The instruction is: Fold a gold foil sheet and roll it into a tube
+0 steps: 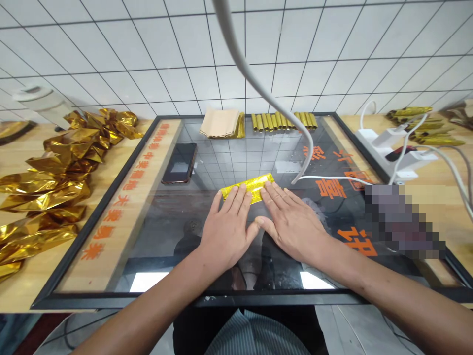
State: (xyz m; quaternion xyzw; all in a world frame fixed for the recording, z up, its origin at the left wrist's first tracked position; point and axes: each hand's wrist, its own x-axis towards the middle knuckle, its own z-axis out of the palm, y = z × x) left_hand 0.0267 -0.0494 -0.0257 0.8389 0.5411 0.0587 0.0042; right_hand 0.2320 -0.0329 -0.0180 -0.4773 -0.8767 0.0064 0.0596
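- Nearest us, a striped garment (pixel 254 335) below the table's (pixel 22 297) edge; behind it, the near bar of a black frame (pixel 155 300) around a glass pane (pixel 158 231).
- Left hand (pixel 226 224): laid out flat, grasping nothing, fingertips on the left part of the foil (pixel 254 187).
- Right hand (pixel 288 217): likewise flat with fingers stretched, gripping nothing, tips on the foil's right part. We note the thumbs meeting, or nearly so, on the near side.
- Foil: gold, lying slantwise on the glass near its middle, right end farther from us. Partly covered by fingers; rolled or flat, we cannot tell.
- Orange characters (pixel 330 189) down both sides of the pane.
- Right of the hands, a patch too blurred for us to read.
- Left, on bare wood, a long heap of crumpled gold sheets (pixel 62 170).
- Beyond the foil, a phone (pixel 180 163) lies on the glass, left.
- A pale cable (pixel 229 34) hangs in from above and bends down to the glass; right, a white power strip (pixel 375 148) with plugs.
- Far edge of the pane: a paper stack (pixel 219 123), then a row of gold tubes (pixel 284 122); more tubes far right.
- Last, we log a tiled wall (pixel 266 39).
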